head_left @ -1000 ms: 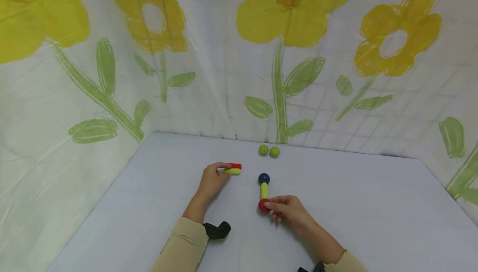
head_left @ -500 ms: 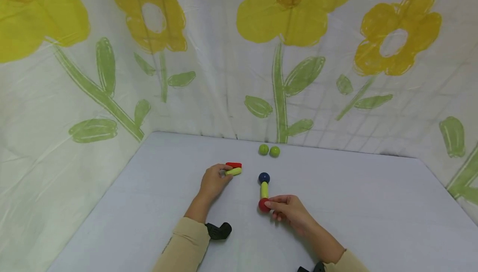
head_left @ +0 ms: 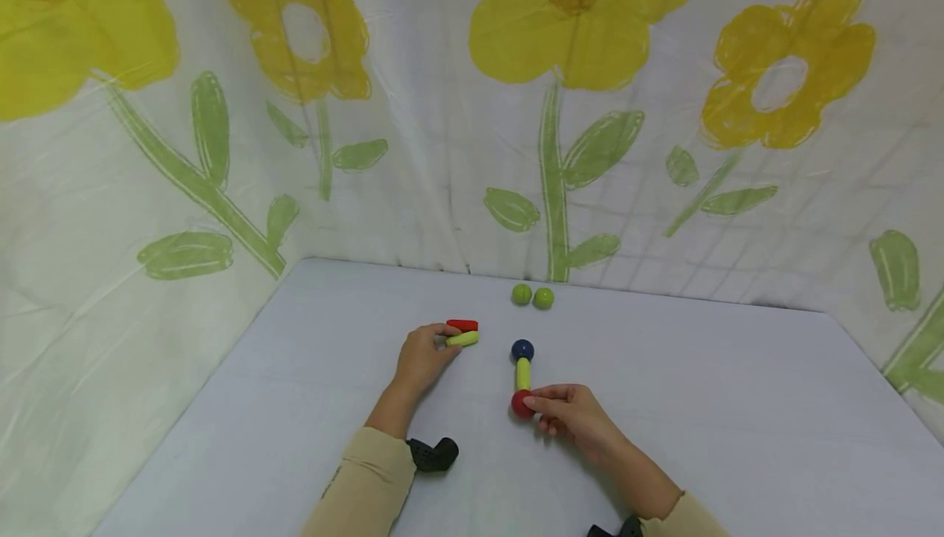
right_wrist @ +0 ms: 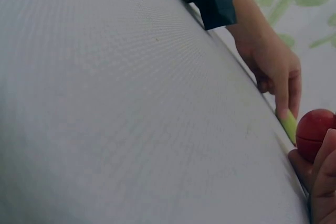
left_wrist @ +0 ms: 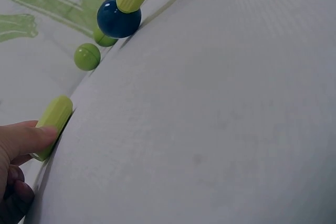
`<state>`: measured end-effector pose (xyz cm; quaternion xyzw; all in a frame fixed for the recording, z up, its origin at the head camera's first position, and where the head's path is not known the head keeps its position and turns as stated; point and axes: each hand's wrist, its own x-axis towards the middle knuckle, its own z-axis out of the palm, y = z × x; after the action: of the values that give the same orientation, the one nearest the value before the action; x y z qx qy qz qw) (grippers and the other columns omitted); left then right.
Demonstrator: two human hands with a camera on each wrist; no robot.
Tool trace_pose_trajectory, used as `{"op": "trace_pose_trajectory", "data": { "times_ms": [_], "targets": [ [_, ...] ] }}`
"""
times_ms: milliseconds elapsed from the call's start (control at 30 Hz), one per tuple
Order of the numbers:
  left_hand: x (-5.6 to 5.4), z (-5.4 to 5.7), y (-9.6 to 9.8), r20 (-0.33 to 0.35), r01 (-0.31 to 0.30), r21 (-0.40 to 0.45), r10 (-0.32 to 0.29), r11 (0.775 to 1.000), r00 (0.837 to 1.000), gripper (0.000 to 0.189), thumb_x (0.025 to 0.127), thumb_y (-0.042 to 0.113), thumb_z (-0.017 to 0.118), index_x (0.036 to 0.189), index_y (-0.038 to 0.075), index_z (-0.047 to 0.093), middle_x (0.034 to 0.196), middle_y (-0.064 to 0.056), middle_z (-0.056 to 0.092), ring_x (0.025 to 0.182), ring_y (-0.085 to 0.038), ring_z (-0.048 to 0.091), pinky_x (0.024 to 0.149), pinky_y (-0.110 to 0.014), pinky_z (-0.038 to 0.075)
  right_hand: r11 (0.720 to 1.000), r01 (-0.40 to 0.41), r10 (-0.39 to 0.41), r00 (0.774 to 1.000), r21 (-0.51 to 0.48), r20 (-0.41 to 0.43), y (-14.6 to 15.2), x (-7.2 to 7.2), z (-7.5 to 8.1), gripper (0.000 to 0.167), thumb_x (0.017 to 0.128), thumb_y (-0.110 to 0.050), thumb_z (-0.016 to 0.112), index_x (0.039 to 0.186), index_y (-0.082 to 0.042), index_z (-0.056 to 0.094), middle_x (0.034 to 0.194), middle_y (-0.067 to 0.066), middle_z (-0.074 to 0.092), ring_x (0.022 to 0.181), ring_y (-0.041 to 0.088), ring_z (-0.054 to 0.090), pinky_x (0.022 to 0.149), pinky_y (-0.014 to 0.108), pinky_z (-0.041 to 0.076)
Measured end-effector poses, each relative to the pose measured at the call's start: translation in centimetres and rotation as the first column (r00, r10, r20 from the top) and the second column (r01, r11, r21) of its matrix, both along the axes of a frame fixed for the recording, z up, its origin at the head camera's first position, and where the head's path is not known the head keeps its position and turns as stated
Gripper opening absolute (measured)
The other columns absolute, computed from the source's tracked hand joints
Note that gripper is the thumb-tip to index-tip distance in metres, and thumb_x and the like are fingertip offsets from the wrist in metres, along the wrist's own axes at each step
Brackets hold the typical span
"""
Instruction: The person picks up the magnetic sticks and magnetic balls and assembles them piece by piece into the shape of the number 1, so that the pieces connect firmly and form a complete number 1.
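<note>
My left hand (head_left: 424,359) pinches a short yellow-green rod (head_left: 463,339) on the white table, its thumb lying against the rod's side in the left wrist view. Just behind it lies a red rod (head_left: 462,325), close to the index finger; whether they touch, I cannot tell. My right hand (head_left: 578,422) holds a red ball (head_left: 522,403) between thumb and fingers. That ball meets one end of a second yellow-green rod (head_left: 524,374), whose far end meets a dark blue ball (left_wrist: 118,18). Together they form a straight piece pointing away from me.
Two green balls (head_left: 522,294) sit side by side near the table's back edge. Behind stands a white curtain (head_left: 420,193) painted with yellow flowers. The white tabletop (head_left: 701,381) spreads to both sides. Black wrist devices (head_left: 433,455) sit by the beige sleeves.
The yellow-green rod at my left hand has turned slightly and its left end has come apart from the red rod. My right hand and the ball-and-rod piece have stayed in place.
</note>
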<state>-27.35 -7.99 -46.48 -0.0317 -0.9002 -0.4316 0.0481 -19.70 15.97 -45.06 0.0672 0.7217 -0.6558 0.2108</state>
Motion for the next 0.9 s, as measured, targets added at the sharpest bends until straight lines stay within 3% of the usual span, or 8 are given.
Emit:
{"op": "trace_pose_trajectory", "data": {
  "times_ms": [233, 500, 900],
  "targets": [
    [0.16, 0.02, 0.00, -0.026, 0.003, -0.024, -0.004, 1.000, 1.000, 0.020, 0.079, 0.013, 0.073, 0.099, 0.010, 0.071, 0.107, -0.008, 0.068, 0.092, -0.020, 0.056, 0.082, -0.039, 0.045, 1.000, 0.006, -0.006, 1.000, 0.002, 0.011, -0.01, -0.02, 0.08, 0.051, 0.081, -0.028, 0.072, 0.115, 0.008, 0.059, 0.083, 0.002, 0.067, 0.059, 0.007, 0.054, 0.057, 0.018, 0.044],
    [0.27, 0.18, -0.04, -0.005, -0.004, -0.005, 0.004, 1.000, 1.000, 0.022, 0.080, 0.014, 0.072, 0.102, 0.010, 0.071, 0.113, -0.009, 0.066, 0.113, -0.027, 0.056, 0.093, -0.044, 0.044, 1.000, 0.008, -0.008, 1.000, 0.003, 0.010, 0.06, -0.02, -0.01, 0.051, 0.081, -0.028, 0.073, 0.114, 0.008, 0.059, 0.084, 0.002, 0.067, 0.059, 0.007, 0.054, 0.057, 0.018, 0.044],
    [0.65, 0.46, 0.05, -0.028, 0.017, -0.058, -0.019, 0.998, 0.999, 0.023, 0.081, 0.014, 0.071, 0.104, 0.010, 0.070, 0.111, -0.009, 0.066, 0.110, -0.028, 0.058, 0.089, -0.043, 0.046, 1.000, 0.004, -0.004, 1.000, 0.011, -0.002, 0.06, -0.12, -0.14, 0.051, 0.081, -0.028, 0.072, 0.114, 0.008, 0.059, 0.085, 0.003, 0.067, 0.059, 0.007, 0.054, 0.057, 0.018, 0.044]
  ]
}}
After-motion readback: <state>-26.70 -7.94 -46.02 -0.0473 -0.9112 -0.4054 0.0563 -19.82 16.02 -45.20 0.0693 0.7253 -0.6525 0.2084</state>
